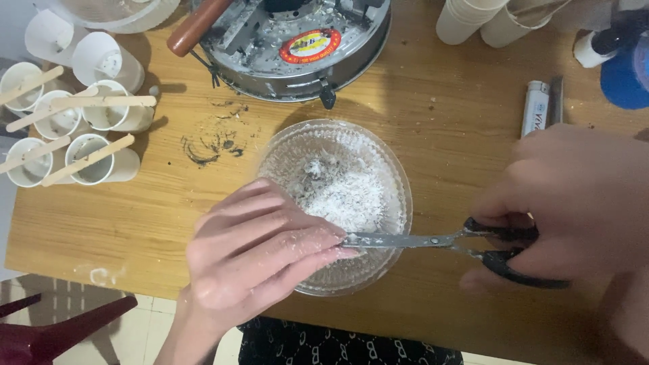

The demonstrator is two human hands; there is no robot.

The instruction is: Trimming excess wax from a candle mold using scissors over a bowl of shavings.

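Right hand (574, 203) grips black-handled steel scissors (433, 241) | left hand (260, 250) pinches blade tip, over clear ribbed glass bowl (399, 182) | white shavings (348, 196) already heaped inside | near-centre tabletop (446, 135)

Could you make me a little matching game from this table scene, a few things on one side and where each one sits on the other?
Things:
1. scissors
2. glass bowl
3. white cups
4. lighter

Places:
A. far left of the table, sticks laid across them
B. in the right hand
C. middle, with white flakes inside
D. upper right, lying flat

Pairs: 1-B, 2-C, 3-A, 4-D
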